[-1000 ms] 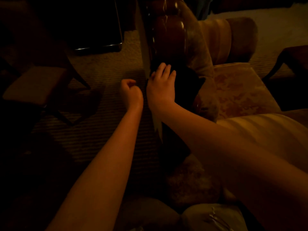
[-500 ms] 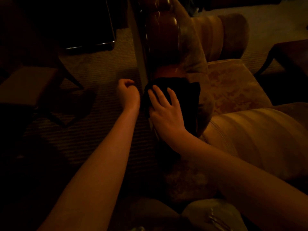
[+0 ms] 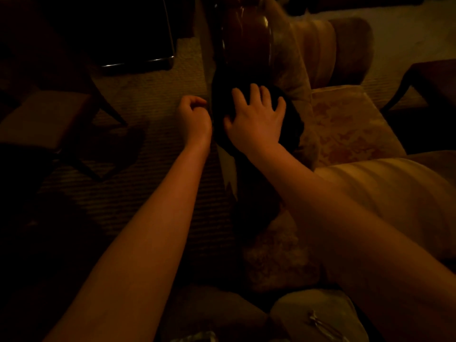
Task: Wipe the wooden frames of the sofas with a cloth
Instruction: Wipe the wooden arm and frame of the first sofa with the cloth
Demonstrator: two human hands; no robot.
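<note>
My right hand [image 3: 256,119] lies flat, grip released, fingers spread and pressing the dark cloth [image 3: 288,124] onto the sofa's glossy wooden frame [image 3: 246,38]. My left hand [image 3: 195,117] hangs just beside it above the carpet [image 3: 148,149], grip clenched on nothing.

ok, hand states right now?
Left hand: fingers curled, holding nothing visible.
Right hand: fingers spread flat, pressing the cloth on the frame.

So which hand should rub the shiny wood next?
The right hand, probably. Its fingers lie spread flat on the dark cloth, just below the glossy wooden frame. The left hand is curled beside it, holding nothing visible.
</note>
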